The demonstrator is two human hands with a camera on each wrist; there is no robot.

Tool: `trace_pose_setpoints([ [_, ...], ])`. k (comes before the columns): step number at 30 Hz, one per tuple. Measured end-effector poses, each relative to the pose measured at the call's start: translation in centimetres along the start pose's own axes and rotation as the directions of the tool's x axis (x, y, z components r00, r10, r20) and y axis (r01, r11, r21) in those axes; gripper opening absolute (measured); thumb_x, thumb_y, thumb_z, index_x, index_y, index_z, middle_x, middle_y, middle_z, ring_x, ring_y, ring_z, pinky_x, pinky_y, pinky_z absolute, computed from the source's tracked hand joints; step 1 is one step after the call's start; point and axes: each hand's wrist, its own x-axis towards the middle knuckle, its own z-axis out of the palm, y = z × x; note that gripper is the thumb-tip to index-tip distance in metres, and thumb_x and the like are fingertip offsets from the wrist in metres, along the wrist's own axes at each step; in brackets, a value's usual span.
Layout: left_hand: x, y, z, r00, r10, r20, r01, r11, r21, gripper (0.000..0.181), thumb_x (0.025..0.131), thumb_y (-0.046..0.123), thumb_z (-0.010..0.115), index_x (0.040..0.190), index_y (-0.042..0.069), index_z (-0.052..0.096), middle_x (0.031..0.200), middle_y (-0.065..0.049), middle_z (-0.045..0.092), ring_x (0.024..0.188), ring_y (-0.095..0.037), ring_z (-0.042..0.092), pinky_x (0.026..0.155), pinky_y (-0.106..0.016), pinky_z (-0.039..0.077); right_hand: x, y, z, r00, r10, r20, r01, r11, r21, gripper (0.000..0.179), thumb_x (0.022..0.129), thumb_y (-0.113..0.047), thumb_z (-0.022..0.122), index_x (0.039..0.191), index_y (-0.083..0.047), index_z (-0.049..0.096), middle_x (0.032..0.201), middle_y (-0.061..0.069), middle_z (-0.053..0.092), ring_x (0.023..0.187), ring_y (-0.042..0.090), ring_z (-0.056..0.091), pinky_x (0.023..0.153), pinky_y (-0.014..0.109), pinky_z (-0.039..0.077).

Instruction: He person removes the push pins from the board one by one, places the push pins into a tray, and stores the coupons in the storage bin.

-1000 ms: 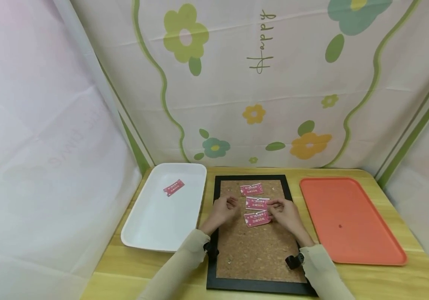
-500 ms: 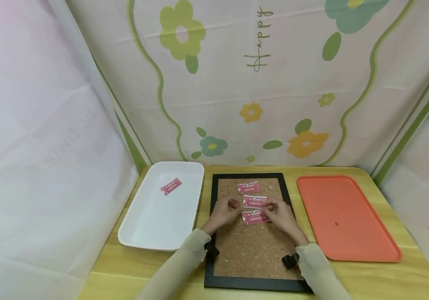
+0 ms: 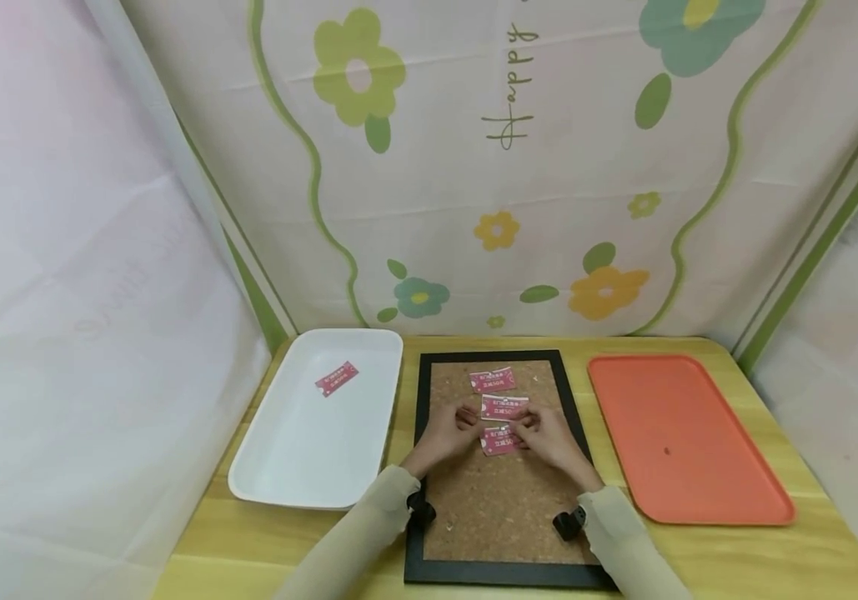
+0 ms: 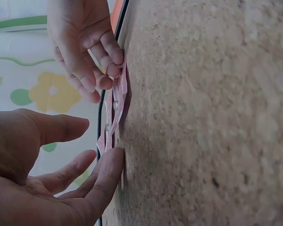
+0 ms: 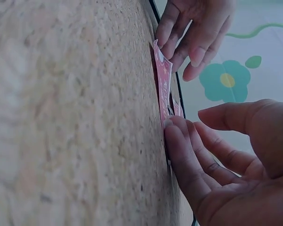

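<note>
Three pink coupons lie in a column on a black-framed cork board [image 3: 507, 508]: an upper coupon [image 3: 493, 380], a middle coupon [image 3: 504, 405] and a lower coupon [image 3: 498, 442]. Fingertips of my left hand [image 3: 447, 437] rest at the lower coupon's left edge, thumb held apart. From the other side my right hand [image 3: 551, 438] touches the same coupon, one fingertip beside a small pin near its top edge. The right thumb stands off from the fingers in the right wrist view, where the coupon [image 5: 163, 89] bows slightly off the cork. Part of its right side is hidden by fingers.
A white tray [image 3: 308, 454] on the left holds one more pink coupon [image 3: 337, 378]. To the right lies an orange-red tray [image 3: 687, 442]. Small clear pins sit near the board's upper right and lower left. A flower-patterned cloth [image 3: 429, 167] hangs behind the table.
My left fingertips have come in to the lower coupon's left edge. The right hand has shifted left, farther over that coupon. The head view has moved slightly.
</note>
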Motion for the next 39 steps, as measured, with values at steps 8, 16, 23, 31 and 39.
trace_pose_setpoints([
  [8, 0.2, 0.2, 0.4, 1.000, -0.002, -0.004, 0.002, 0.999, -0.036, 0.027, 0.096, 0.012, 0.075, 0.119, -0.001, 0.068, 0.111, -0.016, 0.073, 0.097, -0.022, 0.073, 0.084, -0.035, 0.062, 0.2, -0.2, 0.2, 1.000, 0.013, 0.023, -0.011, 0.996, -0.087, 0.014, 0.100, -0.006, 0.067, 0.109, 0.003, 0.072, 0.092, 0.014, 0.075, 0.073, 0.016, 0.071, 0.062, 0.026, 0.060],
  [16, 0.1, 0.6, 1.0, 0.999, -0.047, 0.006, 0.047, 0.998, -0.051, 0.032, 0.091, 0.004, 0.076, 0.122, 0.000, 0.067, 0.111, -0.015, 0.073, 0.097, -0.023, 0.072, 0.085, -0.036, 0.062, 0.2, -0.2, 0.5, 0.999, 0.042, 0.016, -0.039, 0.988, -0.152, 0.013, 0.099, -0.010, 0.069, 0.106, 0.000, 0.075, 0.089, 0.009, 0.075, 0.071, 0.013, 0.069, 0.058, 0.024, 0.053],
  [23, 0.1, 0.6, 1.0, 0.998, -0.066, 0.009, 0.066, 0.996, -0.052, 0.035, 0.091, 0.003, 0.076, 0.125, 0.001, 0.067, 0.114, -0.015, 0.073, 0.097, -0.020, 0.071, 0.085, -0.034, 0.061, 0.4, -0.3, 0.9, 1.000, 0.024, -0.012, -0.026, 0.974, -0.226, 0.012, 0.097, -0.014, 0.071, 0.102, -0.005, 0.077, 0.089, 0.006, 0.075, 0.072, 0.010, 0.066, 0.062, 0.025, 0.052],
  [31, 0.2, 0.2, 0.9, 0.998, -0.059, -0.003, 0.059, 0.997, -0.051, 0.032, 0.091, 0.004, 0.077, 0.122, 0.002, 0.069, 0.108, -0.013, 0.072, 0.092, -0.016, 0.070, 0.081, -0.031, 0.061, 0.9, -0.8, 1.2, 0.997, 0.071, -0.015, -0.072, 0.967, -0.245, 0.008, 0.095, -0.013, 0.073, 0.100, -0.007, 0.076, 0.087, 0.005, 0.073, 0.072, 0.013, 0.063, 0.065, 0.028, 0.049],
  [39, 0.1, 0.4, 1.2, 1.000, -0.015, -0.001, 0.015, 0.999, -0.038, 0.026, 0.092, 0.001, 0.074, 0.118, 0.000, 0.071, 0.107, -0.016, 0.074, 0.091, -0.020, 0.072, 0.079, -0.032, 0.061, 1.4, -0.7, 1.4, 0.993, 0.111, -0.031, -0.115, 0.954, -0.277, 0.009, 0.094, -0.016, 0.075, 0.097, -0.008, 0.075, 0.083, 0.004, 0.072, 0.068, 0.013, 0.059, 0.060, 0.026, 0.045],
])
